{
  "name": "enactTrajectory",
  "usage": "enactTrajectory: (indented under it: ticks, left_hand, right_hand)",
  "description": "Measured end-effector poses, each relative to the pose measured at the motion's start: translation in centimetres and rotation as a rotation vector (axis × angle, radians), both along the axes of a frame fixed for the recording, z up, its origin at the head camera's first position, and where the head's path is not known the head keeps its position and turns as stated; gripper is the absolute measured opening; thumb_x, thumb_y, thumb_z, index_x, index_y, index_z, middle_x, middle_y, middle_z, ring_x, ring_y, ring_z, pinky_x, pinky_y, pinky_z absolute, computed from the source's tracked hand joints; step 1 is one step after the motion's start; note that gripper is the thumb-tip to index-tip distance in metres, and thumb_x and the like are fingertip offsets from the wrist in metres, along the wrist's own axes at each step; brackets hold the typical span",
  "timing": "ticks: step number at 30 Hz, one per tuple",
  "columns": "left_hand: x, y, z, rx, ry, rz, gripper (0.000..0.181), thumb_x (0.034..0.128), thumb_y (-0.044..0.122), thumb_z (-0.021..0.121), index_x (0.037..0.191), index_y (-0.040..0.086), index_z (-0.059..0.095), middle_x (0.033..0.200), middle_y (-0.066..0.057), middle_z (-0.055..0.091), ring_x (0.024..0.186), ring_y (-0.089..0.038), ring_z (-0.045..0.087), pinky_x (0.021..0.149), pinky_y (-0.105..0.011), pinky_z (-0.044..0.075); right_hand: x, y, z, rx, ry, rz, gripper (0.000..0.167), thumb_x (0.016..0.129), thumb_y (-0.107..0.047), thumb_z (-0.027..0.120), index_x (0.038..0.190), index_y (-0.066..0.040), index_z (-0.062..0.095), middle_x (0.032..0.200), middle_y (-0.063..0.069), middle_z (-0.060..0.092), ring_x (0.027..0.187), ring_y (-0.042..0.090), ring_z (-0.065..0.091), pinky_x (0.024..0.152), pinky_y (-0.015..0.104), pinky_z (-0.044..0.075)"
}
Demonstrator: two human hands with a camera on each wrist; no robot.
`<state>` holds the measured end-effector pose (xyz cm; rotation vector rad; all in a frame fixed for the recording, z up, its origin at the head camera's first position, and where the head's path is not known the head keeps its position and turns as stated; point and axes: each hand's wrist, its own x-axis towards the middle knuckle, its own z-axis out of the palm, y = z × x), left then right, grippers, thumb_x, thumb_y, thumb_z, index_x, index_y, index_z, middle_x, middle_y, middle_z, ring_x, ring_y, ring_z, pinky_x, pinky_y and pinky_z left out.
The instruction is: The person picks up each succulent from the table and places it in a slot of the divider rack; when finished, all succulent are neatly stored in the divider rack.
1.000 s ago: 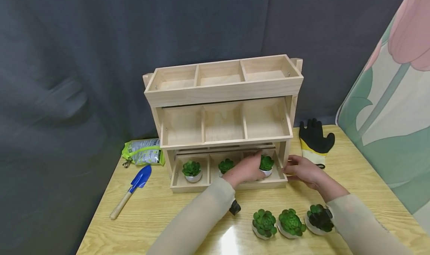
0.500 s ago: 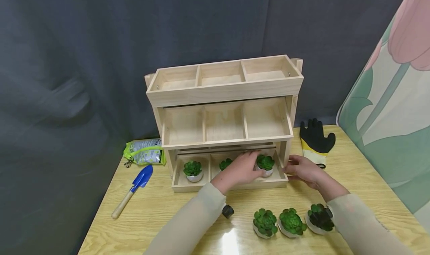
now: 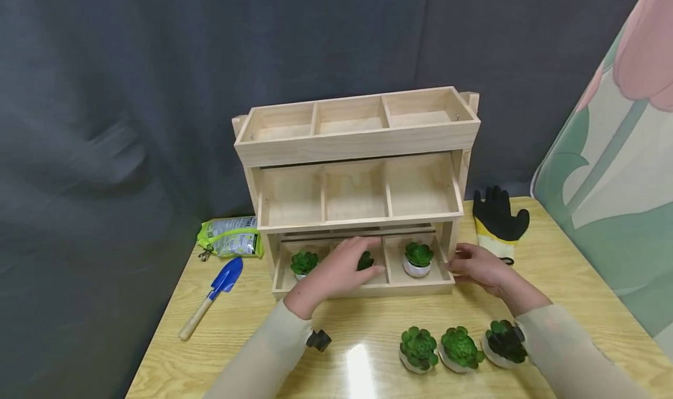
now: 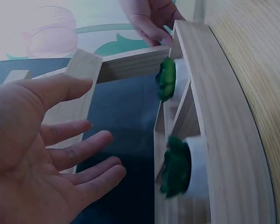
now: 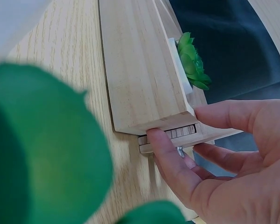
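A three-tier wooden planter stand [image 3: 357, 149] stands on the table. Its bottom box [image 3: 420, 290] has three compartments, each with a potted succulent: left [image 3: 304, 261], middle [image 3: 365, 261] and right [image 3: 418, 255]. My left hand [image 3: 336, 270] hovers before the middle compartment and partly hides its plant. In the left wrist view that hand [image 4: 60, 144] has its fingers spread, holding nothing, apart from the succulents. My right hand [image 3: 481, 269] grips the right end of the bottom box; in the right wrist view, its fingertips [image 5: 158, 140] touch the box's corner.
Three more potted succulents, left [image 3: 419, 349], middle [image 3: 461, 347] and right [image 3: 505, 342], stand at the table's front right. A blue trowel [image 3: 212, 297] and green-edged bag [image 3: 231, 236] lie left of the stand. A black and yellow glove [image 3: 499, 221] lies right.
My left hand has let go of the succulent in the right compartment and moved left. That plant stands in its compartment. The right hand keeps its place at the box end.
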<state>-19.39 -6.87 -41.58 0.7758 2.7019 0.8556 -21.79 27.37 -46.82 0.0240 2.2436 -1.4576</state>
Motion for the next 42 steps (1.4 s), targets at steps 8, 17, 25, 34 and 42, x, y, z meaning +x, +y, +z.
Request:
enactTrajectory:
  ticks: [8,17,25,34,42]
  left_hand:
    - [2.0,-6.0,-0.6,0.063,0.011,0.089,0.051,0.1082,0.046,0.062,0.151,0.020,0.060,0.155,-0.001,0.062,0.143,-0.029,0.060,0.116,-0.054,0.051]
    - [4.2,-12.6,-2.9,0.176,-0.011,0.396,0.055,0.1068,0.035,0.067,0.156,0.015,0.053,0.145,-0.006,0.068,0.136,-0.029,0.064,0.114,-0.052,0.054]
    - [3.8,-16.3,-5.2,0.195,0.006,0.610,0.063,0.1066,0.025,0.067,0.161,0.005,0.041,0.140,-0.015,0.058,0.130,-0.032,0.060,0.108,-0.051,0.057]
    - [2.1,-18.3,-7.6,0.316,-0.156,0.566,0.071,0.1112,0.033,0.059,0.168,0.004,0.028,0.169,-0.026,0.037,0.154,-0.049,0.043,0.121,-0.063,0.045]
    - [0.8,-18.7,-9.1,0.375,-0.259,0.531,0.076,0.1122,0.031,0.057,0.171,0.005,0.017,0.169,-0.028,0.037,0.154,-0.050,0.044,0.122,-0.062,0.045]
  right_hand:
    - [0.0,0.0,-0.2,0.006,-0.002,0.003,0.073,0.109,-0.011,0.053,0.163,0.017,0.013,0.162,0.044,0.030,0.144,0.057,0.050,0.106,0.054,0.059]
    - [-0.2,0.2,-0.2,0.010,-0.002,0.009,0.072,0.110,-0.010,0.051,0.163,0.018,0.011,0.162,0.044,0.030,0.144,0.057,0.050,0.106,0.054,0.059]
    - [-0.1,0.0,0.0,0.006,-0.009,0.007,0.071,0.110,-0.011,0.051,0.163,0.017,0.013,0.163,0.043,0.029,0.145,0.056,0.049,0.107,0.053,0.059]
    - [0.1,0.1,0.1,-0.007,-0.013,0.008,0.072,0.110,-0.011,0.052,0.163,0.016,0.014,0.165,0.042,0.026,0.147,0.055,0.046,0.113,0.058,0.054]
    - [1.0,0.4,0.1,-0.019,0.002,0.023,0.074,0.111,-0.016,0.054,0.165,0.014,0.013,0.167,0.041,0.025,0.149,0.054,0.046,0.114,0.054,0.055]
